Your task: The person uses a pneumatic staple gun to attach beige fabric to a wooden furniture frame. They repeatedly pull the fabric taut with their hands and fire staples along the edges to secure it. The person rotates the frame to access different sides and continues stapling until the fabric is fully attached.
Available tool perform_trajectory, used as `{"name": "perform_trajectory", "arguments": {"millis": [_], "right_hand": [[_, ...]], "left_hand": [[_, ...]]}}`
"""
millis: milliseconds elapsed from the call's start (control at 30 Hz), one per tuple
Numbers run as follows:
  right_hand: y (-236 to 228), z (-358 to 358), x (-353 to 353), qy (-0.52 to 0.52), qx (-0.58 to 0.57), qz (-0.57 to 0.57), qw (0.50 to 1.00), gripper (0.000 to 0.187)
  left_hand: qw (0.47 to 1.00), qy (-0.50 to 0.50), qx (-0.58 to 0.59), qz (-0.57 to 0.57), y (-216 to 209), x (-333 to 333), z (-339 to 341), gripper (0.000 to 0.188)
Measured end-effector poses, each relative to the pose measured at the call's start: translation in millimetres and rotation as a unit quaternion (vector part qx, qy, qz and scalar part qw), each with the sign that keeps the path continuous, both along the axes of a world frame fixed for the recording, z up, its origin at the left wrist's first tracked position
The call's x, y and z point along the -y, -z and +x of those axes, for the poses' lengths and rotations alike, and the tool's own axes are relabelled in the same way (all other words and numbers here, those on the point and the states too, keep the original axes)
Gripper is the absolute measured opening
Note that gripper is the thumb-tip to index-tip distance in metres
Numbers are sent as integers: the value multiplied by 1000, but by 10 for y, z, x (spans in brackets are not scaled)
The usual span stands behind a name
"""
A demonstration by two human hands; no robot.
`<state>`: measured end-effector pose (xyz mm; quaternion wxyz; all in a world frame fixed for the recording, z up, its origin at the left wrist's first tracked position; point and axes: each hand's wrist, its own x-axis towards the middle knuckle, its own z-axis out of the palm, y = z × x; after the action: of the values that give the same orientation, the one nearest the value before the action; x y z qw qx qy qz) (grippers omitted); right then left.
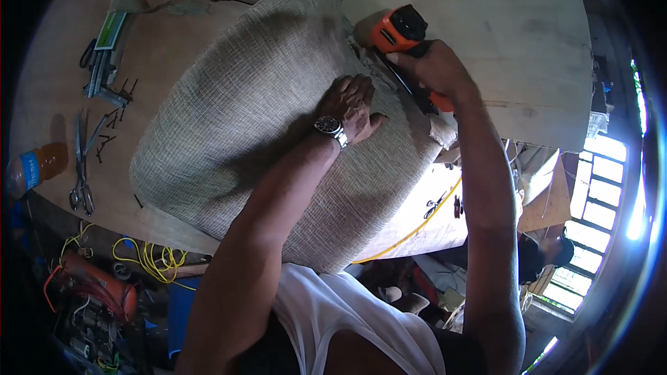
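Observation:
A large piece of grey-beige woven fabric drapes in a bulging fold over the pale wooden surface. My left hand lies flat on it, fingers stretched forward, a metal watch on the wrist. Just to the right, my right hand is wrapped round the handle of an orange and black staple gun. The gun's body rests at the fabric's right edge, where the cloth meets the wood. Its nose is hidden. A frayed scrap of cloth hangs near the gun's handle end.
On the left lie scissors, staple strips, a green and white box, loose dark screws and a bottle of amber liquid. A yellow hose runs below the fabric's right edge. A red compressor stands lower left.

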<state>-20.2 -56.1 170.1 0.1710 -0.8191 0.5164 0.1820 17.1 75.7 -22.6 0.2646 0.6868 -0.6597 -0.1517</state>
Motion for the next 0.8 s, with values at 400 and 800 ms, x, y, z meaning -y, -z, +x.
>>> {"name": "perform_trajectory", "arguments": {"millis": [400,800], "right_hand": [[589,22,203,-32,-51,18,998,58],[594,-21,326,-30,-65,32,997,54]], "left_hand": [[1000,-19,-2,-18,8,-39,2,78],[1000,-8,2,-22,16,-4,30,76]]}}
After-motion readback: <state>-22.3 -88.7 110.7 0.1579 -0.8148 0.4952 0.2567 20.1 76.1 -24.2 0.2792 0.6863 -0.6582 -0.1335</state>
